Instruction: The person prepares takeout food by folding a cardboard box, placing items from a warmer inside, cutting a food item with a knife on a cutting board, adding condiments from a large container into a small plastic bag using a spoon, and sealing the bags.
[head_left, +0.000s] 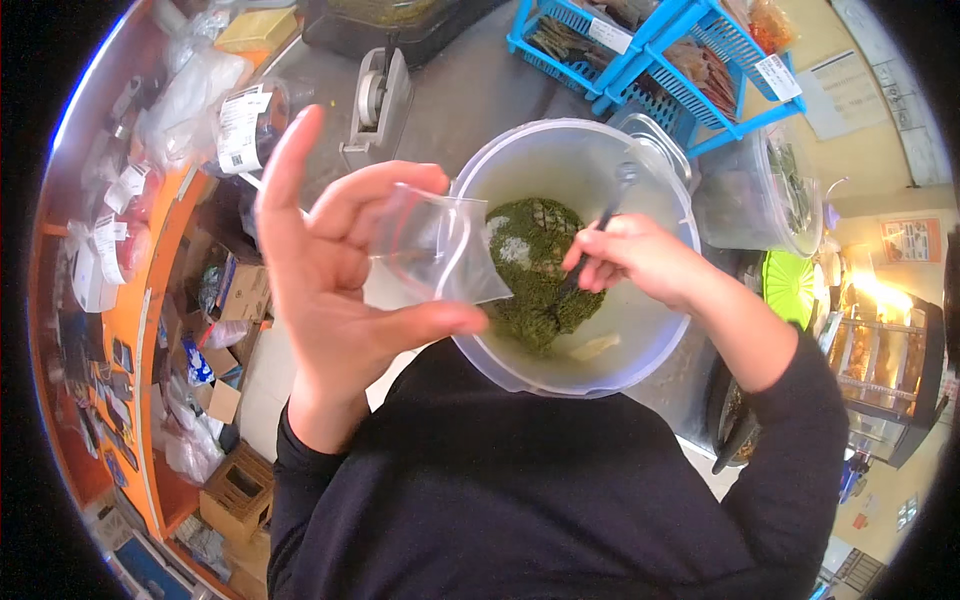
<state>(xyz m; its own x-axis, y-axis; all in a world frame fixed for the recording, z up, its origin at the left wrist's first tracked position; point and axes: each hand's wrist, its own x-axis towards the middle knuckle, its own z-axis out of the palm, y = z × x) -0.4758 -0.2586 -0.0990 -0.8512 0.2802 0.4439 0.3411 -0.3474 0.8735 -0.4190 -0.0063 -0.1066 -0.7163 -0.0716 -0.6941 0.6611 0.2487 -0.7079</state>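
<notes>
My left hand (326, 300) holds a small clear zip-lock bag (427, 251) between thumb and fingers, the index finger raised away. The bag looks open and shows nothing inside. It is held over the left rim of a translucent plastic bucket (652, 349). Inside the bucket lies a heap of green ground herb (540, 326), partly seen through the bag, with a pale flat piece (596, 347) beside it. My right hand (626, 251) reaches in over the right rim, gripping a dark slim-handled spoon (619, 191). The spoon's lower end is down at the herb and hard to make out.
A tape dispenser (379, 105) stands behind my left hand. Blue plastic baskets (675, 75) of dried goods rise beyond the bucket. A clear tub (750, 195) sits right, near a lit heater-like unit (877, 352). Orange shelving (142, 330) with bags and boxes lines the left.
</notes>
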